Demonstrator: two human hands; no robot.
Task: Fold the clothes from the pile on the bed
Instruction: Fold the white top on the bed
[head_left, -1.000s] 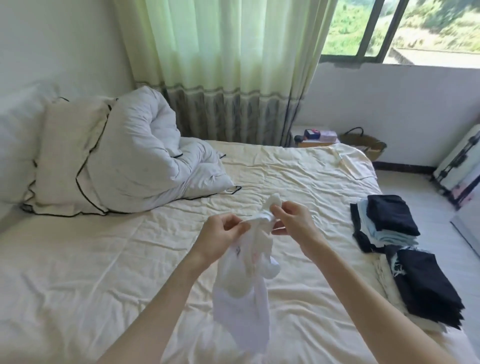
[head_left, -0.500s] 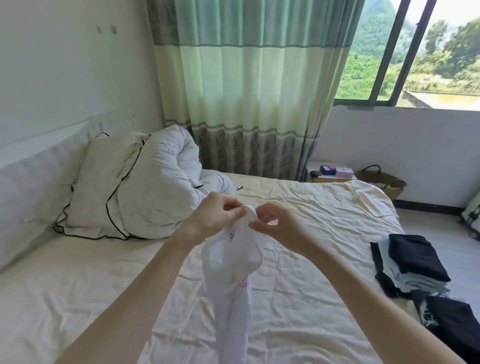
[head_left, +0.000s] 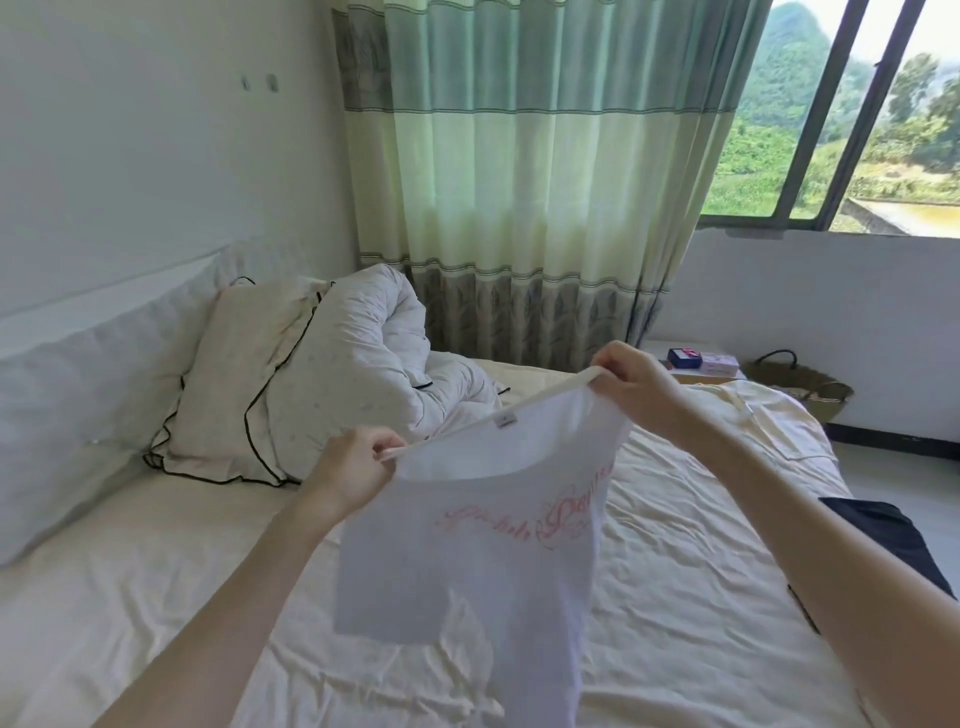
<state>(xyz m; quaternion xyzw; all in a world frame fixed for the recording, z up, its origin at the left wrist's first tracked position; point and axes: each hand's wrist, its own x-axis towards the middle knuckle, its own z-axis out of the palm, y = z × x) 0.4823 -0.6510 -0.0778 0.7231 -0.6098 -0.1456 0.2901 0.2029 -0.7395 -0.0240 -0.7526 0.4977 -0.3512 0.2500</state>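
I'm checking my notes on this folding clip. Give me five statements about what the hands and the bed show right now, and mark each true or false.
1. Both hands hold the white top by its neckline. True: the left hand and the right hand each have a grip on it.
2. The top lies flat on the bed. False: it hangs in the air.
3. Pink lettering shows on the top. True.
4. The curtain covers the whole window. False: the right part is uncovered.
5. The pillow lies on the floor. False: it leans at the head of the bed.
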